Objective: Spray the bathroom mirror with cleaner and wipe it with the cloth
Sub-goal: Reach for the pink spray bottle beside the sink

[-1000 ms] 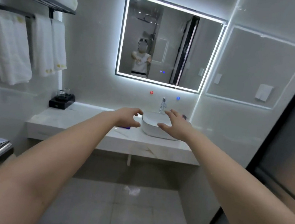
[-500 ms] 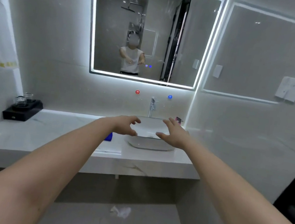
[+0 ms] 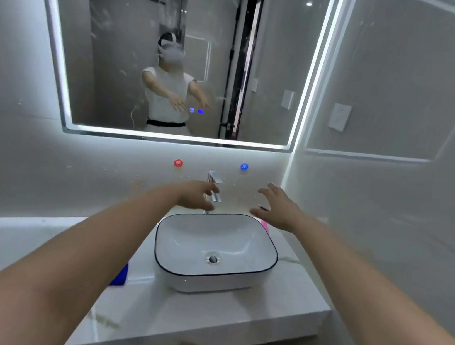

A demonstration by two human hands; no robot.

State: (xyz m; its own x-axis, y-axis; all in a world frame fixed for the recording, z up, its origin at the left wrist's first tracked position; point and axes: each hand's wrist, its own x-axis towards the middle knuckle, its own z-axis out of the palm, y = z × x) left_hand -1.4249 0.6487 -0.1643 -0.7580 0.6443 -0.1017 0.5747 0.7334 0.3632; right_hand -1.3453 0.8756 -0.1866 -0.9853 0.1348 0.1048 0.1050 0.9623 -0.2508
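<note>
The lit-edged bathroom mirror (image 3: 277, 62) hangs on the wall above the counter and shows streaks and specks. A blue cloth (image 3: 120, 275) lies on the counter left of the basin, mostly hidden under my left forearm. A pink object (image 3: 265, 226), possibly the cleaner bottle, peeks out behind the basin's right rim under my right hand. My left hand (image 3: 195, 195) hovers over the basin's far edge, fingers apart and empty. My right hand (image 3: 278, 207) is spread open beside it, holding nothing.
A white basin (image 3: 177, 250) with a dark rim sits on the marble counter (image 3: 199, 323). A chrome tap (image 3: 215, 178) stands behind it, with red (image 3: 178, 163) and blue (image 3: 244, 166) wall dots. A side wall with a switch plate (image 3: 340, 116) closes the right.
The view has moved closer to the counter and mirror. Both hands have advanced over the basin toward the tap, still empty and spread.
</note>
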